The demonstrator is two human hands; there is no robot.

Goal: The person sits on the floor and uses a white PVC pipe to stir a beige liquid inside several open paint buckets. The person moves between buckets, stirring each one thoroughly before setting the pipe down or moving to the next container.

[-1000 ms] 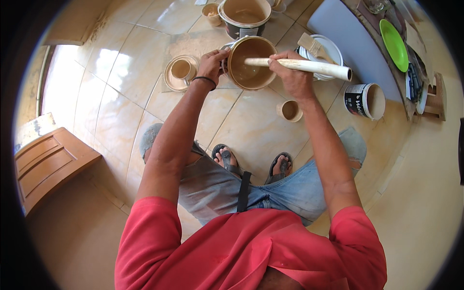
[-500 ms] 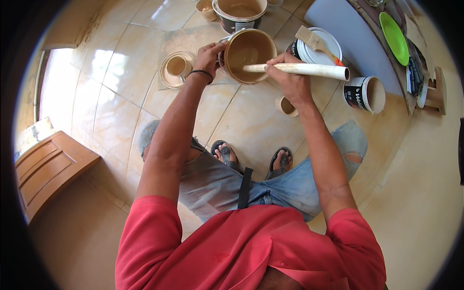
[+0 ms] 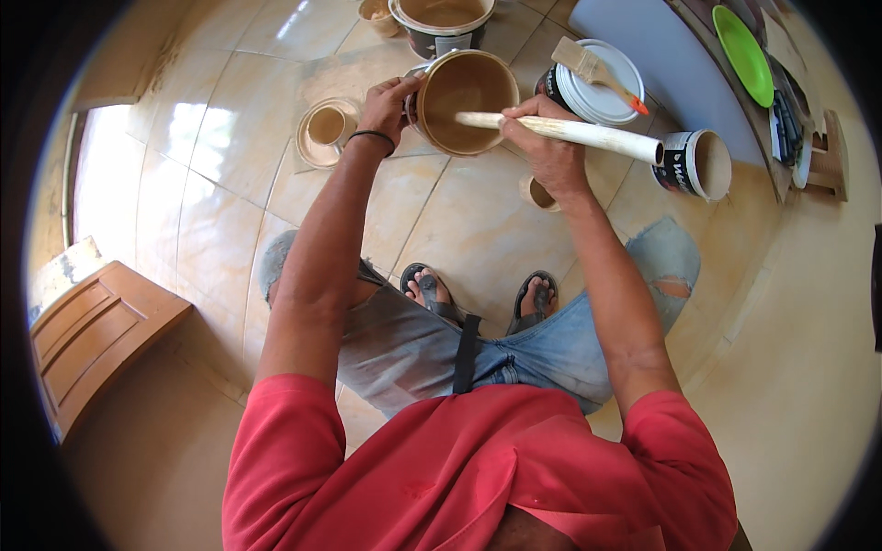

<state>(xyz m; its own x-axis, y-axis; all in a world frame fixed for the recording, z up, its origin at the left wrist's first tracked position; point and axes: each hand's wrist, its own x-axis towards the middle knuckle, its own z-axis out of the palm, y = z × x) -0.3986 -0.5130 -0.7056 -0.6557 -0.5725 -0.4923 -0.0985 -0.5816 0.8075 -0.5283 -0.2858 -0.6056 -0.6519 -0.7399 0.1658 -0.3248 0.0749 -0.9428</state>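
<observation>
A round paint can (image 3: 467,90) full of tan paint stands on the tiled floor in front of me. My left hand (image 3: 390,103) grips its left rim. My right hand (image 3: 544,147) is shut on a white pipe (image 3: 588,136) whose paint-coated end reaches over the can's opening, the other end pointing right. A black band circles my left wrist.
A bigger bucket (image 3: 443,20) of tan paint stands behind the can. A white lid (image 3: 606,84) with a paintbrush (image 3: 597,69) lies to the right, next to a tipped black can (image 3: 698,163). A small lid (image 3: 326,129) is at left, a wooden panel (image 3: 92,335) far left, a green plate (image 3: 744,41) top right.
The can and both hands have shifted a little toward the top of the view. The pipe end has moved across the can's opening. Both grips are unchanged.
</observation>
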